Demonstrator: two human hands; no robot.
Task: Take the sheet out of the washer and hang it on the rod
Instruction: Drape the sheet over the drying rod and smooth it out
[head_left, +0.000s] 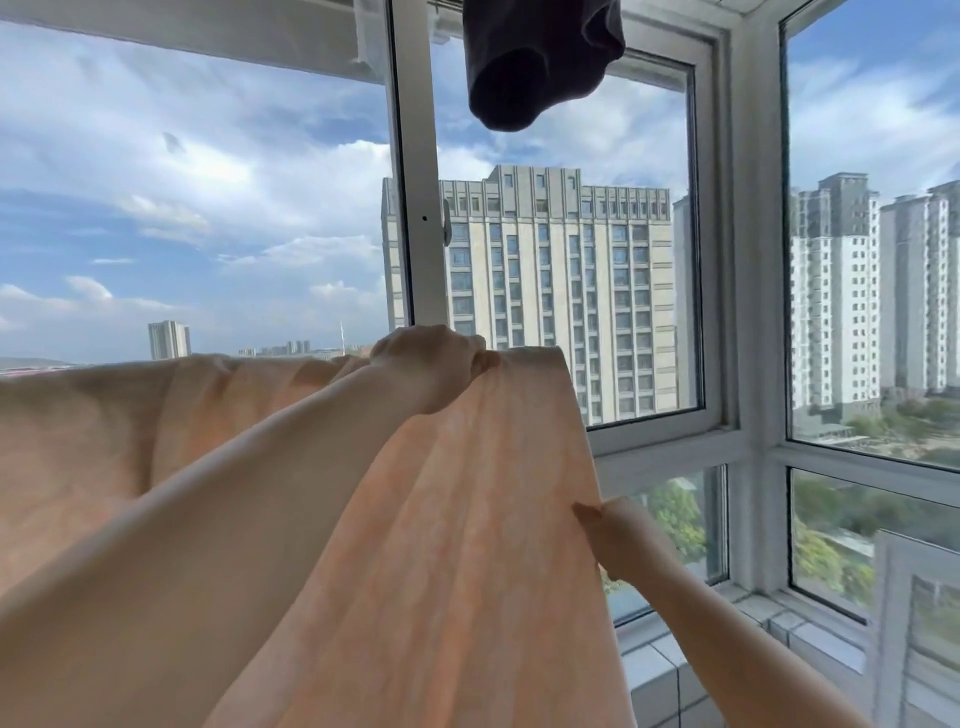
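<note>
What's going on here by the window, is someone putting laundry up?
Yes. A person is hanging a peach-coloured sheet in front of the windows. The left hand grips the sheet's top edge, bunched up high, while the right hand pinches its side edge lower down. The sheet already drapes off to the left; the rod itself is hidden. A dark garment hangs overhead.

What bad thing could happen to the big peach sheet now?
1. The sheet looks bunched where the left hand grips its top fold; left like that, it may dry creased.
2. The right hand only pinches the side edge, so a tug could slip free.
3. The dark garment hangs just above and might get bumped.
</note>
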